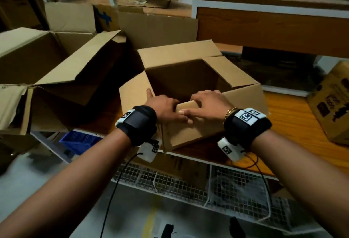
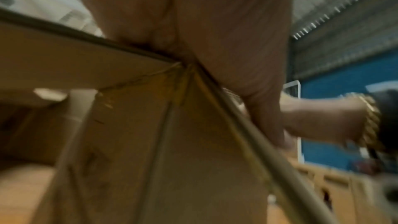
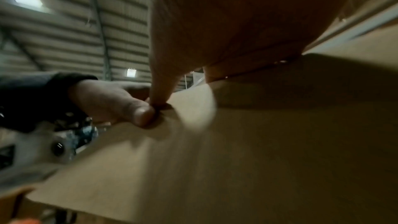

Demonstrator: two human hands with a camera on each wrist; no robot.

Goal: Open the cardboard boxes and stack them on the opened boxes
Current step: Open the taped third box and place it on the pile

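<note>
An open cardboard box (image 1: pixel 188 79) sits on the wooden shelf (image 1: pixel 294 117) in front of me, its far and side flaps spread outward. Both my hands grip its near flap (image 1: pixel 187 106), which is folded down toward me. My left hand (image 1: pixel 166 108) holds the flap's left part with the thumb on the outer face. My right hand (image 1: pixel 205 103) curls over the flap's right part, fingers inside the box. In the left wrist view the left hand (image 2: pixel 204 40) presses on the box corner (image 2: pixel 181 67). The right wrist view shows the right hand (image 3: pixel 215 23) on the flap (image 3: pixel 237 142).
A bigger opened box (image 1: pixel 75 71) lies tilted at the left, with more opened boxes behind it. A printed closed box (image 1: pixel 332 101) stands at the right on the shelf. A white shelf frame (image 1: pixel 264 9) rises behind. Wire baskets (image 1: pixel 207 186) hang below the shelf.
</note>
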